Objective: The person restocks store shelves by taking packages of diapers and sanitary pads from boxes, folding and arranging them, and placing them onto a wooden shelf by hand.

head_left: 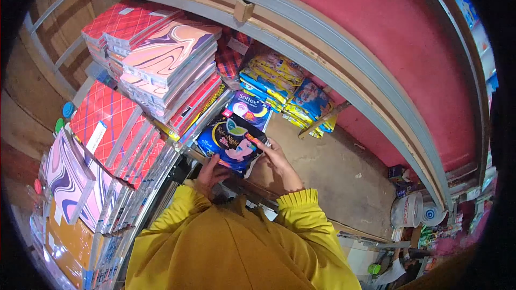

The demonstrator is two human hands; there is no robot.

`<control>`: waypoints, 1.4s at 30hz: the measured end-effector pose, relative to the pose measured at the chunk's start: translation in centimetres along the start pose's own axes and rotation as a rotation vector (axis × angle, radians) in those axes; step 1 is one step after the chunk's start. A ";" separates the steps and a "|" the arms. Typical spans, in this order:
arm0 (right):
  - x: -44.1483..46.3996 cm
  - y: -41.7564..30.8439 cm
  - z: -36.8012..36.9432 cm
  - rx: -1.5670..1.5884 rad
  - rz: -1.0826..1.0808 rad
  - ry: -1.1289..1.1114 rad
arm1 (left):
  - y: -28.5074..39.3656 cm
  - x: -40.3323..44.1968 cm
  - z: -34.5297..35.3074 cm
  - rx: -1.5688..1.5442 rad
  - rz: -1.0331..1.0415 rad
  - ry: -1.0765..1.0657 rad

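Between both hands I hold a dark blue and black pack of sanitary pads (228, 138), its front marked with "Night" lettering and a leaf picture. My left hand (210, 174) grips its lower left edge, with the thumb up on the front. On the right side my right hand (279, 161) closes on the pack's edge, fingers over the front. Just behind it lies a purple Softex pack (248, 108) on the wooden shelf (322, 172), partly covered by the held pack.
Tall stacks of wrapped notebooks (166, 53) with marbled and red plaid covers (110, 123) rise on the left. Yellow and blue packs (274, 78) sit at the shelf's back, near a wooden bar. A clear plastic jar (407, 209) stands far right. A grey rail (333, 64) arches above.
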State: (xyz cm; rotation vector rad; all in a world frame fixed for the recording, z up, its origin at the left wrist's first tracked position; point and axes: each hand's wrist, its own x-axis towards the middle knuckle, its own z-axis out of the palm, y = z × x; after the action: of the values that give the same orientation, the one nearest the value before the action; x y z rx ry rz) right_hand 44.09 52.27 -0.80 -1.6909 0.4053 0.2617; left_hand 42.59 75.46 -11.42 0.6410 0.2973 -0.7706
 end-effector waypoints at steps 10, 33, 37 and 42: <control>7.9 10.6 -0.1 -0.154 -0.458 0.055 | 1.2 -4.9 -2.5 1.025 0.594 -0.051; 5.8 5.7 0.8 -0.076 -0.170 0.155 | 3.7 0.5 1.3 1.913 0.896 -0.172; -0.8 4.0 1.0 -0.237 -0.297 0.406 | 2.9 -0.5 3.8 1.843 0.990 -0.205; -8.3 9.7 -2.2 -0.125 -0.346 0.513 | -2.1 -2.7 8.6 1.728 0.973 -0.519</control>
State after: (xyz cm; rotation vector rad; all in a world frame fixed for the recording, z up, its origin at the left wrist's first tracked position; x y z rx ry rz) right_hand 32.41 49.89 -5.90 -1.9113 0.4686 -0.4176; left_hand 39.43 70.34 -4.39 1.9172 -1.2674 -0.0199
